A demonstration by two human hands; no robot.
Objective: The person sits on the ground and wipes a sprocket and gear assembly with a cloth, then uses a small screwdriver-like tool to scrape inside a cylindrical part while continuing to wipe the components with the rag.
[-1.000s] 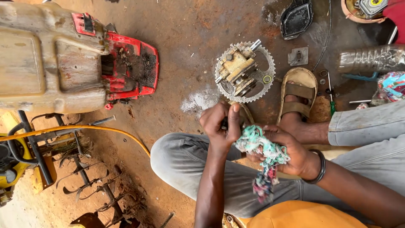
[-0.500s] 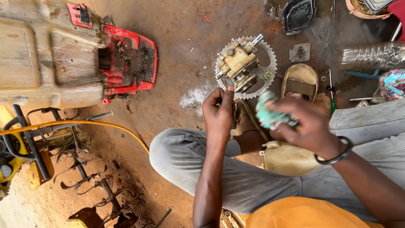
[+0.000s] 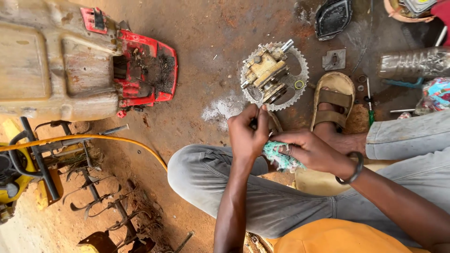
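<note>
My left hand (image 3: 248, 133) is closed around a small dark part that is mostly hidden by the fingers. My right hand (image 3: 311, 151), with a dark bracelet on the wrist, grips a teal and white rag (image 3: 281, 157) and presses it against the left hand's part. Both hands hover over my grey-trousered knee (image 3: 201, 173). Just beyond them on the dirt floor lies a toothed sprocket with a yellowish hub assembly (image 3: 274, 75).
A sandalled foot (image 3: 333, 100) rests right of the sprocket. A red and beige engine cover (image 3: 84, 65) lies upper left. A yellow hose (image 3: 93, 137), tiller blades (image 3: 108, 211) and a yellow machine (image 3: 14, 173) are at left. A plastic bottle (image 3: 412, 62) and screwdriver (image 3: 369, 100) lie at right.
My right hand lifted the rag away to the right, then brought it back down against the part in my left hand. The left hand stayed roughly in place.
</note>
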